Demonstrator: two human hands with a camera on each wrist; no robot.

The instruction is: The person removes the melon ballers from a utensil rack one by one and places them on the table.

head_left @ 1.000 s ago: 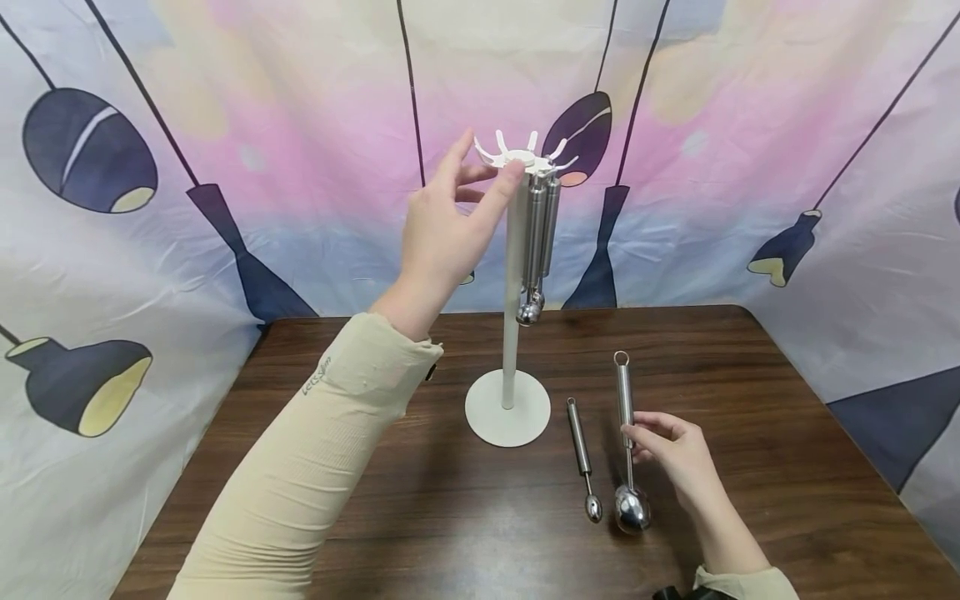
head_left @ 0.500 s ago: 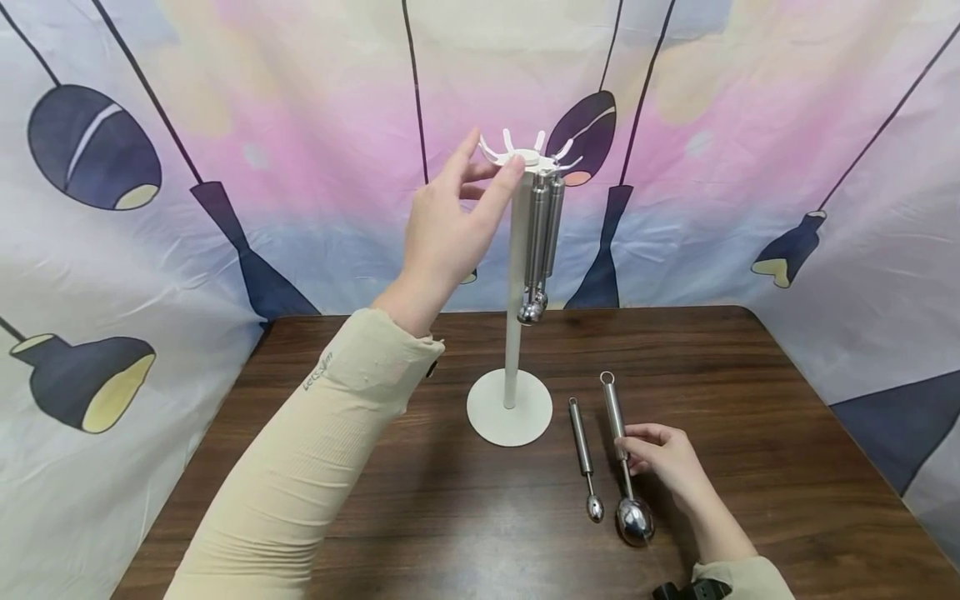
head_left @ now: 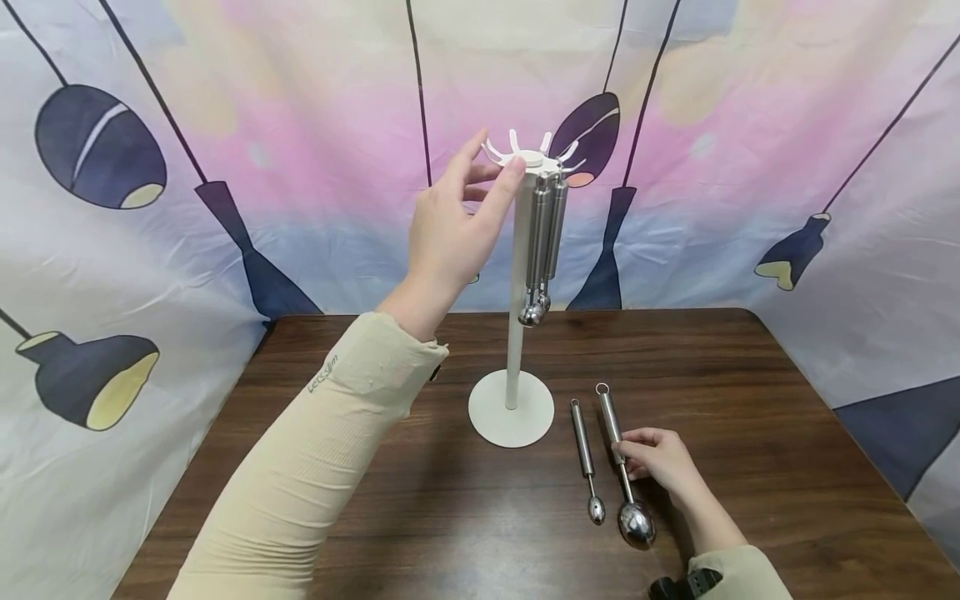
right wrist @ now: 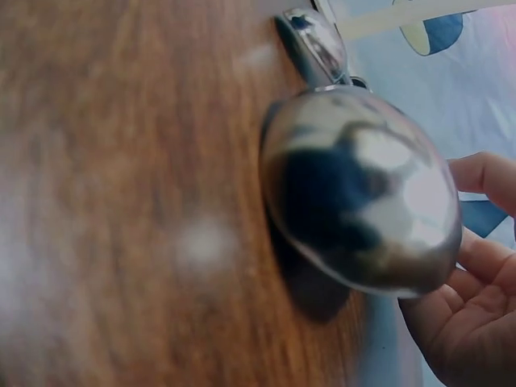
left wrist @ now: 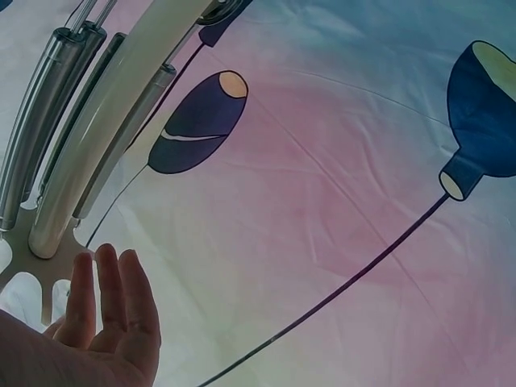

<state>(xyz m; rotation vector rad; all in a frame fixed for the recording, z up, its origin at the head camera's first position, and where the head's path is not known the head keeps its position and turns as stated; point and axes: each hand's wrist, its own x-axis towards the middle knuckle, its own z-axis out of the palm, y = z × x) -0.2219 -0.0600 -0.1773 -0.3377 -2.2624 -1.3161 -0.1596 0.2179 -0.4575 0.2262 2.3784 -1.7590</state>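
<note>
A white utensil stand [head_left: 512, 409] has a round base, a post and a ring of upturned hooks on top. My left hand [head_left: 453, 225] is at the hooks, thumb touching the hub and fingers extended along the left side. Several steel utensils [head_left: 542, 237] with small round heads hang on the right side. My right hand [head_left: 660, 458] pinches the handle of a large steel scoop [head_left: 636, 525] between thumb and fingers, its rounded back up, low over the table. A smaller steel scoop [head_left: 596, 509] lies left of it. In the right wrist view the large scoop's bowl [right wrist: 363, 193] hides part of the fingers.
The brown wooden table [head_left: 315, 517] holds the stand and scoops. Behind and at both sides hangs a cloth backdrop [head_left: 337, 125] printed with lamps. A black wrist device [head_left: 686, 583] sits at my right cuff.
The large scoop's ring end has swung left and come toward me, with my right hand moving slightly left and down. My left hand stays at the hooks.
</note>
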